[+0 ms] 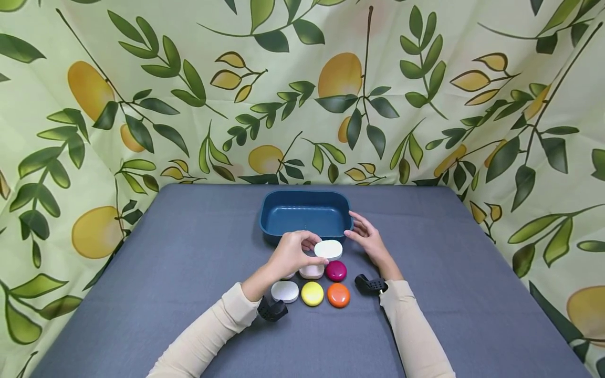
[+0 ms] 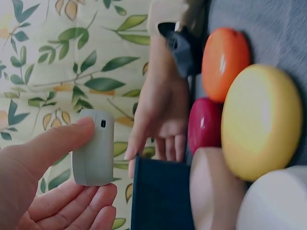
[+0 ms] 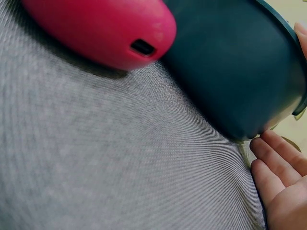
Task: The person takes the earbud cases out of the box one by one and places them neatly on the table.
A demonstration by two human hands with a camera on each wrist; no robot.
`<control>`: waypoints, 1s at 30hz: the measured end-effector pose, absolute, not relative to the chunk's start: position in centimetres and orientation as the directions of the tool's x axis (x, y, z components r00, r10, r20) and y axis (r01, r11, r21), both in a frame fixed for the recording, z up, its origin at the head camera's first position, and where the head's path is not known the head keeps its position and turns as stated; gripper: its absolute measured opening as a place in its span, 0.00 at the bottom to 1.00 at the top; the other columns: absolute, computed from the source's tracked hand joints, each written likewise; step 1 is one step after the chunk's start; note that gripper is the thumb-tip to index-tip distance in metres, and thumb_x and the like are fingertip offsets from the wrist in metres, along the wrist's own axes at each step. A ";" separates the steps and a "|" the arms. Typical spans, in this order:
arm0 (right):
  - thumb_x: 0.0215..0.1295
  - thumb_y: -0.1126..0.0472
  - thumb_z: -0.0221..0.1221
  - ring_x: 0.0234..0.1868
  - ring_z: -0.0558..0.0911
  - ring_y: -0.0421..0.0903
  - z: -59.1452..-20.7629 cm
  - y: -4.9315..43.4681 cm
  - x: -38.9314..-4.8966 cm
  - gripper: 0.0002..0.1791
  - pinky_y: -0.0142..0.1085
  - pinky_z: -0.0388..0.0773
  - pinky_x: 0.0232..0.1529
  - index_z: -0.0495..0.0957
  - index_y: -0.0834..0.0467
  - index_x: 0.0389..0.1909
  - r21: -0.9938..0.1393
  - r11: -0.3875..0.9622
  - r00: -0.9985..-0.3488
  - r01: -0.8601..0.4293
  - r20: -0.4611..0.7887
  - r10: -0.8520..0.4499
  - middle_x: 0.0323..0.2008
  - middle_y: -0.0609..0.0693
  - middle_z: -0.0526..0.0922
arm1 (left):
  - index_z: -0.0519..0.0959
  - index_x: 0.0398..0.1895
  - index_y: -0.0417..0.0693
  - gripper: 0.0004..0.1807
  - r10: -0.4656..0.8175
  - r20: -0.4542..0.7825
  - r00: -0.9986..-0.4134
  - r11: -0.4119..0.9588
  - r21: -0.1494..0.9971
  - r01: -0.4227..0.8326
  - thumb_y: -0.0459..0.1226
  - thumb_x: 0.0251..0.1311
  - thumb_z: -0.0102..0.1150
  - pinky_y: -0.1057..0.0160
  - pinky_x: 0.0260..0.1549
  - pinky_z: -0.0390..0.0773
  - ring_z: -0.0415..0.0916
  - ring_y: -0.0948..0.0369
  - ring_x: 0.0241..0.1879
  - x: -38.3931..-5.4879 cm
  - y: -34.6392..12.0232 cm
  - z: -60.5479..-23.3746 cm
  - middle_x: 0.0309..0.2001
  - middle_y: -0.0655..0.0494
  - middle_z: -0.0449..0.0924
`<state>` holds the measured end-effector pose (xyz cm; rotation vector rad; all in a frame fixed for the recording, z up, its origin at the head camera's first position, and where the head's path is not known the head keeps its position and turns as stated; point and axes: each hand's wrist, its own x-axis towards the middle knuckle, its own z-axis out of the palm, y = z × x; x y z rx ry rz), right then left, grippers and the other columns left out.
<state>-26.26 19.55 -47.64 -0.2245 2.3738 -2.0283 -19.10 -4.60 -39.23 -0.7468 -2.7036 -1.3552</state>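
Observation:
My left hand pinches a white earbud charging case between thumb and fingers, raised just in front of the blue bin. A small port shows on the end of this case in the left wrist view. My right hand rests at the bin's right end, its fairly straight fingers touching the outer wall. Under and beside the left hand lie a pale pink case and a magenta case. Nearer are a white case, a yellow case and an orange case.
Another pale case is mostly hidden behind the left hand. Grey-blue cloth covers the table. A leaf-and-fruit patterned curtain hangs at the back and sides. Black wrist devices sit near both cuffs.

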 end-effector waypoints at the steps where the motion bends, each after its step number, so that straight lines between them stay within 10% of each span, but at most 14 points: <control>1: 0.66 0.65 0.59 0.65 0.72 0.60 -47.6 19.5 -26.3 0.34 0.14 0.71 0.50 0.60 0.55 0.72 -0.984 0.150 -0.990 -0.097 0.080 -0.117 0.65 0.67 0.70 | 0.83 0.40 0.39 0.22 0.408 0.229 -0.884 0.507 0.749 0.428 0.40 0.41 0.78 0.59 0.41 0.85 0.84 0.55 0.36 -18.8 -4.6 -39.3 0.36 0.47 0.86; 18: 0.66 0.63 0.59 0.68 0.70 0.59 -47.3 19.6 -26.2 0.35 0.31 0.71 0.63 0.59 0.52 0.73 -0.983 0.172 -0.991 -0.069 0.047 -0.129 0.68 0.65 0.67 | 0.83 0.38 0.41 0.20 0.481 0.180 -0.858 0.465 0.777 0.424 0.39 0.41 0.78 0.71 0.38 0.84 0.83 0.59 0.35 -15.6 -4.5 -40.9 0.35 0.51 0.85; 30: 0.67 0.66 0.57 0.68 0.69 0.62 -45.0 19.0 -24.7 0.34 0.15 0.69 0.48 0.58 0.59 0.72 -0.986 0.154 -0.989 -0.065 0.043 -0.140 0.67 0.70 0.66 | 0.83 0.33 0.43 0.20 0.578 0.184 -0.795 0.521 0.667 0.533 0.40 0.35 0.80 0.77 0.33 0.80 0.81 0.66 0.29 -13.2 -3.5 -42.1 0.30 0.54 0.85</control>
